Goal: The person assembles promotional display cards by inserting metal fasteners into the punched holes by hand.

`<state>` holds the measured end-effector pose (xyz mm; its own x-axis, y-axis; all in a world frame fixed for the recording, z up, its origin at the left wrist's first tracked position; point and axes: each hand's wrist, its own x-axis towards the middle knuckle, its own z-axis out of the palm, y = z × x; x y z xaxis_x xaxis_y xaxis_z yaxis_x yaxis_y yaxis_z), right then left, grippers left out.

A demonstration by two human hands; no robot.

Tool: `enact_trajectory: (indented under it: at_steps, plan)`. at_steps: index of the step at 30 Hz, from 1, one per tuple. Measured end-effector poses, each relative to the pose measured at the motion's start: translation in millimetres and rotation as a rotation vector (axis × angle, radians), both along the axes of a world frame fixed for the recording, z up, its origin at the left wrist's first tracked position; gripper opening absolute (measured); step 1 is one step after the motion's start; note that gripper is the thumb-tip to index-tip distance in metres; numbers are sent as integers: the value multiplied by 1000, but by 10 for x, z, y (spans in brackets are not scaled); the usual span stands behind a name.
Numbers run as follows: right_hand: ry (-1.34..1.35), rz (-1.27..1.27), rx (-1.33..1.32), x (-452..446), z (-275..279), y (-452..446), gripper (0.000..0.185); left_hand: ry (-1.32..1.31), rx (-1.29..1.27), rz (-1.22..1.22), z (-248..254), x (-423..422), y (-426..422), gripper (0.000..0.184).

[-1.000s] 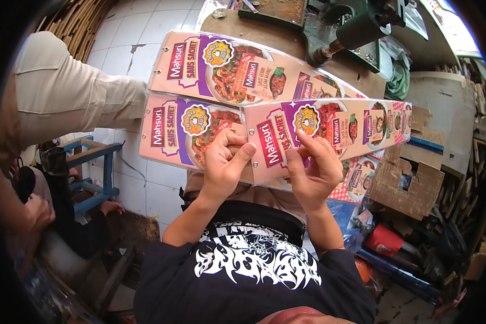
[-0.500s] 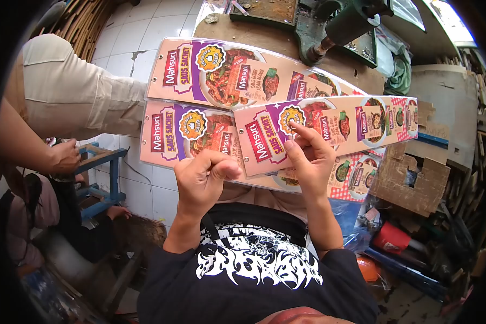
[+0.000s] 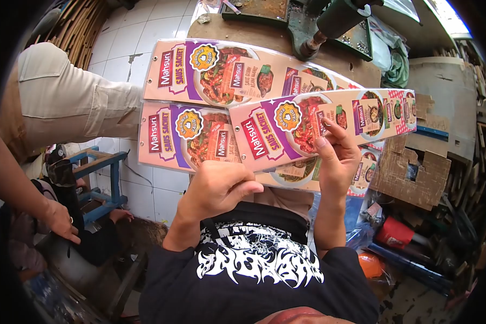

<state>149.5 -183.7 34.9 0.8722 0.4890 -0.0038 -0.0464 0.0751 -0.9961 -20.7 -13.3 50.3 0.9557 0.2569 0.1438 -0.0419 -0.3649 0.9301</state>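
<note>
My left hand (image 3: pixel 218 186) is curled with its thumb pointing right, over the lower edge of the printed signs. What its fingers hold, if anything, is hidden. My right hand (image 3: pixel 339 156) is over the front of the topmost glossy sign (image 3: pixel 299 151), thumb and forefinger bent toward each other. Nothing I can name shows between them. This long pink sauce sign has small eyelets at its left end and overlaps a lower sign (image 3: pixel 167 154) and an upper sign (image 3: pixel 173 89) of the same print.
A drill-press-like machine (image 3: pixel 329 27) stands on the wooden bench (image 3: pixel 221 29) ahead. Another person's hand (image 3: pixel 62 221) hangs at left near a blue stool frame (image 3: pixel 110 189). Cut boards (image 3: pixel 410 178) lean at right, by a red object (image 3: pixel 397 232).
My right hand has slid right along the topmost sign, away from its round badge. My left hand has shifted slightly right and down. The other person's hand has moved lower.
</note>
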Motion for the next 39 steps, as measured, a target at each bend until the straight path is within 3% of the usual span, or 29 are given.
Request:
enact_trajectory:
  at_steps: [6,12,13,17,19,20,22,26,33,39]
  plan:
    - [5,0,-1,4,-46,-67,37,182,125,-189,26,-264,145,21]
    - [7,12,10,-10,-63,-91,37,368,221,-143,75,-575,354,22]
    - [2,16,14,-13,-69,-91,37,508,165,-131,134,-609,376,32]
    - [-7,14,-11,-62,-45,-38,36,636,14,-146,193,-590,403,38]
    - [-19,55,-54,-85,-85,-30,35,252,-49,62,86,-523,303,40]
    - [-19,56,-54,-102,-90,-12,35,252,-50,63,12,-464,244,40]
    - [56,79,-33,-137,-94,32,35,34,-235,362,-128,-319,128,44]
    - [102,74,-17,-160,-89,67,34,128,-568,447,-108,-107,41,55]
    - [80,65,-4,-142,-188,21,33,118,-603,430,-136,43,20,64]
    - [118,39,96,-101,-360,-66,35,9,-921,496,-217,113,119,63]
